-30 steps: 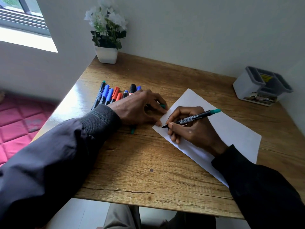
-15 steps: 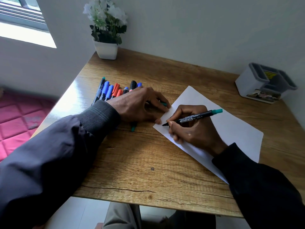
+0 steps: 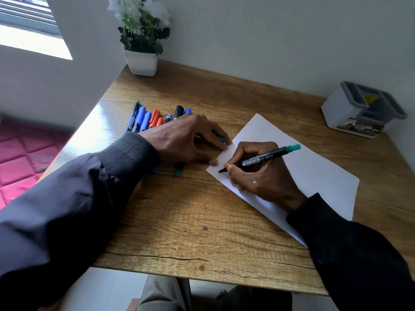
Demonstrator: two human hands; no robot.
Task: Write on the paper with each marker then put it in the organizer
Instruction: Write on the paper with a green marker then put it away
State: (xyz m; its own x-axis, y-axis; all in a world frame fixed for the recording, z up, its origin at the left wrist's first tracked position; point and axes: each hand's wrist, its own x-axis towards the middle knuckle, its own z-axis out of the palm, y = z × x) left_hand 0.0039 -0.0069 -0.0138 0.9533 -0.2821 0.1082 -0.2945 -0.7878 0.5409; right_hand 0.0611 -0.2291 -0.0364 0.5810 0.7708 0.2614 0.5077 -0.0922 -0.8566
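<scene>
Centrally, slightly right of the frame's middle, a black marker with a teal end [image 3: 260,158] is gripped in a writing hold by the right hand [image 3: 258,173], the fingers clenched round the lower barrel. Its dark tip is pointed down and to the left, at or just above the near-left corner of the paper [image 3: 303,176]; whether the tip is touching cannot be told. The white sheet is laid at an angle on the wooden counter [image 3: 179,221], and the heel of the right hand is rested on it.

Just left of the sheet, the left hand [image 3: 184,142] is spread palm-down, with its fingertips pressed on or beside the paper's left edge; nothing is seen to be grasped by it. A teal-ended marker [image 3: 179,171] is partly covered beneath this hand. Behind the left hand, towards the upper left of the counter, a row of markers [image 3: 152,117] with blue, red, black and teal caps is laid side by side.

At the right edge of the frame, well apart from the paper, a white and grey organizer [image 3: 359,108] is set against the wall. At the upper left corner of the counter, a white pot with white flowers [image 3: 141,41] is placed.
</scene>
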